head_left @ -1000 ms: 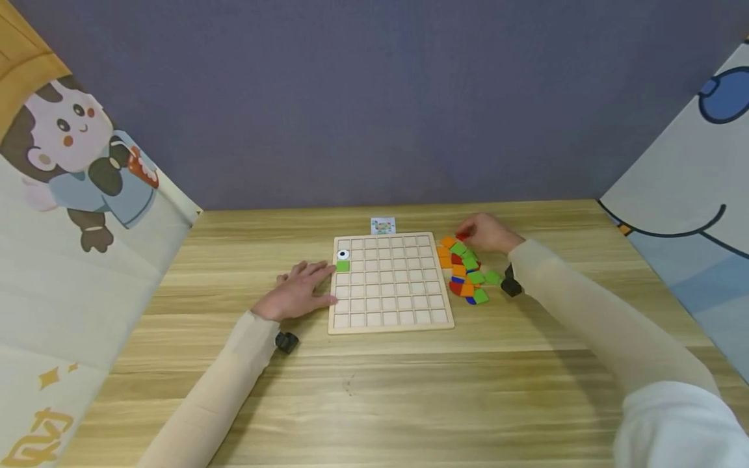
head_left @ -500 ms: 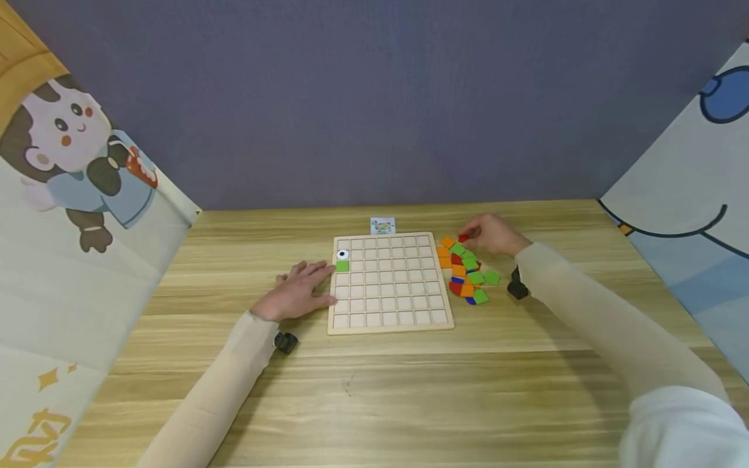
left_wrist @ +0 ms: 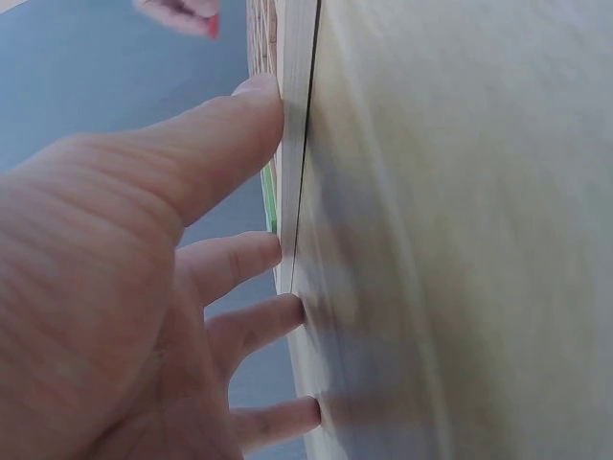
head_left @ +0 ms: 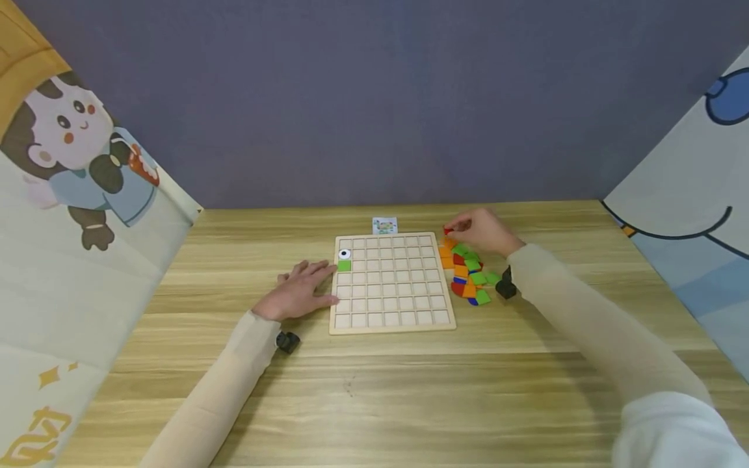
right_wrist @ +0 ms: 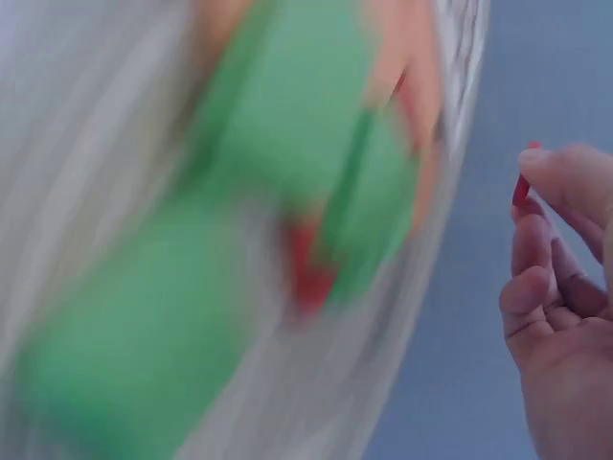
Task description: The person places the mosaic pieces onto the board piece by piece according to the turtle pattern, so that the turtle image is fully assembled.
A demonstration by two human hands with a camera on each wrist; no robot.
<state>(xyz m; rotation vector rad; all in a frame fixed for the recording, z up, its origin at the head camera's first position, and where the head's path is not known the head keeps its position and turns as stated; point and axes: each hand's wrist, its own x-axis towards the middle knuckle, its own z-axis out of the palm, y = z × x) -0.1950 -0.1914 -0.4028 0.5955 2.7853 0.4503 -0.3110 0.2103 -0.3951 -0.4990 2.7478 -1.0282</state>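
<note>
My right hand (head_left: 484, 232) pinches a small red tile (right_wrist: 523, 185) between thumb and fingertips, raised above the table near the top right corner of the grid board (head_left: 390, 284). Spread fingers of my left hand (head_left: 297, 290) rest at the board's left edge; in the left wrist view the thumb (left_wrist: 235, 125) touches its wooden rim. Two pieces lie in the board's left column: a white round eye tile (head_left: 344, 254) and, just below it, a green square tile (head_left: 344, 266).
Right of the board lies a loose pile of orange, green, red and blue tiles (head_left: 470, 277), some overlapping. A small printed card (head_left: 385, 225) lies behind the board's far edge. A dark blue panel (head_left: 374, 104) closes off the back of the wooden table (head_left: 374, 396).
My right hand has lifted the red tile away from the far end of the pile and carried it left towards the board. My left hand has stayed in place.
</note>
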